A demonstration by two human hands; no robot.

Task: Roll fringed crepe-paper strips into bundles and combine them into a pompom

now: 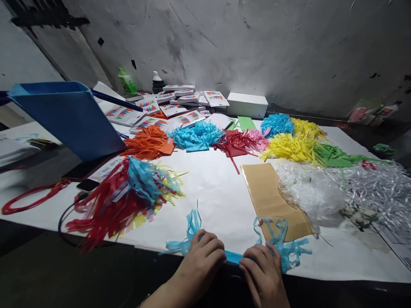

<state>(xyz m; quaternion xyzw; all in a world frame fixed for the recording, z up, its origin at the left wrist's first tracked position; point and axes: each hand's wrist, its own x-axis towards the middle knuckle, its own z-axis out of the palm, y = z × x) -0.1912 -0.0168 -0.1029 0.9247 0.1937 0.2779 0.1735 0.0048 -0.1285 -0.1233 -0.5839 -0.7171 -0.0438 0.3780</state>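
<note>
A blue tissue-paper tassel [233, 257] lies along the table's front edge, with fringed strips fanning out at both ends. Its plain middle band stretches between my two hands. My left hand [205, 256] is closed over the band's left part, fingers curled round it. On the right part, my right hand [263, 267] grips the band with its fingers bent over it. The fringe beyond my right hand touches a brown paper sheet [272, 196]. My thumbs are mostly hidden.
Left stands a tall blue box [70, 119] beside a red tassel bunch [109, 201]. Colored tassels, including an orange pile [149, 143], line the table's middle. Clear plastic [310, 192] and silvery strands [379, 192] lie right. Flat packs [189, 117] and a white box [247, 105] sit behind.
</note>
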